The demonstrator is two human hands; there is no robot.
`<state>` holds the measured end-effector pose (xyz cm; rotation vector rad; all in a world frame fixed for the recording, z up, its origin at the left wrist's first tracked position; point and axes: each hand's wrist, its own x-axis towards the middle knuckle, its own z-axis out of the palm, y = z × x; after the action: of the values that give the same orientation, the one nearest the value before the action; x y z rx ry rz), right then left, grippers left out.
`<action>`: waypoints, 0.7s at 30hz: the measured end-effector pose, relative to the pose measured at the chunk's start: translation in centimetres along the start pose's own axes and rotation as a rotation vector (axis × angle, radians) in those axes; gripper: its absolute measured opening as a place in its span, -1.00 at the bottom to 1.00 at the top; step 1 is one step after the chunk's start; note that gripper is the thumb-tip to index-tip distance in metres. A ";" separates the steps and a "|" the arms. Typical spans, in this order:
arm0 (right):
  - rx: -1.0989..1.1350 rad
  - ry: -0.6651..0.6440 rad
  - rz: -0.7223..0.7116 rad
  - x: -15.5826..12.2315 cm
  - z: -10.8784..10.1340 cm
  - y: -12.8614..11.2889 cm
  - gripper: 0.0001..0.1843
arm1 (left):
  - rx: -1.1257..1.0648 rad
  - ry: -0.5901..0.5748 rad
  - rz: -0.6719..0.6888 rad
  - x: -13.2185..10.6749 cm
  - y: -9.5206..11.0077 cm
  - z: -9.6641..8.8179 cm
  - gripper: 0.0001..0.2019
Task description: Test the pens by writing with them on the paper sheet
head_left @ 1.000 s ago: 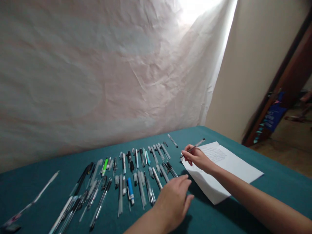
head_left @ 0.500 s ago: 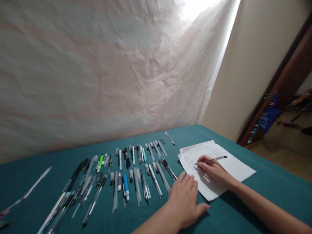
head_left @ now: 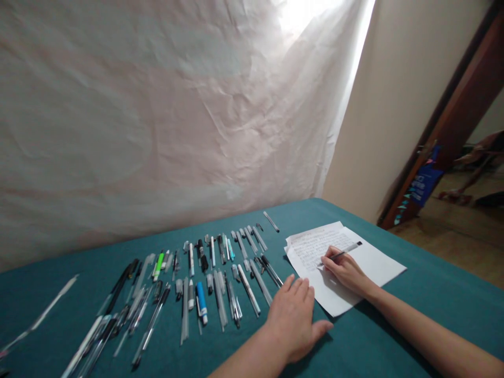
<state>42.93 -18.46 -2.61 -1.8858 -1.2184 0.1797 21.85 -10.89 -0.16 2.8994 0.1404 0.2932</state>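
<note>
My right hand [head_left: 346,270] is closed around a pen [head_left: 348,249], clear-barrelled with a black end. Its tip meets the sheets of paper [head_left: 376,268], where rows of handwriting fill the upper left part. My left hand [head_left: 293,315] lies palm down on the green cloth, thumb spread, just left of the paper's lower corner. Nothing shows in it. Close to its fingertips lies a black-and-clear pen [head_left: 271,270].
Many pens and caps lie in rows on the green tablecloth [head_left: 236,352], among them a blue pen [head_left: 201,302] and a green one [head_left: 158,265]. A single pen [head_left: 271,221] lies near the back edge. Behind hangs a pale sheet [head_left: 177,115].
The whole view has shifted slightly. My right hand with the pen has moved a little to the right along the writing. My left hand stays flat on the cloth.
</note>
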 end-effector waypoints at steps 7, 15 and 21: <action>-0.018 -0.019 -0.012 0.0 -0.1 0.2 -0.81 | 0.005 -0.005 0.002 -0.1 0.1 -0.2 -0.29; 0.027 -0.009 0.006 -0.2 -0.2 -0.3 -0.81 | 0.004 0.005 0.004 -0.1 0.1 -0.2 -0.29; 0.012 -0.011 0.000 -0.1 -0.2 -0.4 -0.80 | 0.018 0.002 0.009 -0.1 0.1 -0.3 -0.30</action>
<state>42.72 -18.59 -2.26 -1.8767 -1.2219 0.1977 21.71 -10.98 0.12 2.9185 0.1312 0.2977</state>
